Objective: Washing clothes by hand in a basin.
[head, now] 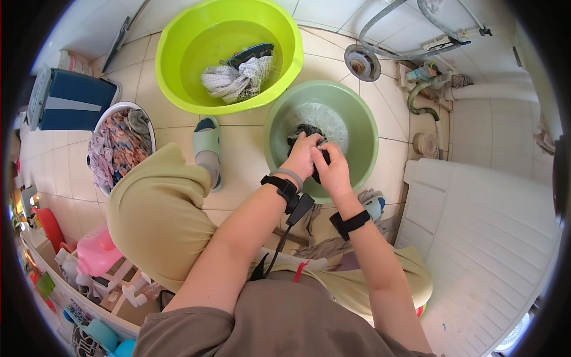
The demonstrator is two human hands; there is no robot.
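Note:
Both my hands meet over a round green basin (366, 147) that holds soapy water (328, 118). Bunched between them is a dark wet cloth (308, 130), part of it resting low in the basin. My left hand (303, 154) grips it from the left, fingers curled over the fabric. From the right, my right hand (332, 169) pinches the same cloth close to the left fingertips. Much of the cloth is hidden under the fingers, so its kind is unclear. Each wrist wears a black strap; a grey band circles the left one.
Beyond stands a larger lime-green tub (174, 85) with water, a patterned pale cloth (236, 80) and a dark board-like object (250, 54). Clothes (122, 143) fill a white basin at left. A floor drain (362, 63), grey hose (379, 22) and white ribbed panel (482, 250) lie right.

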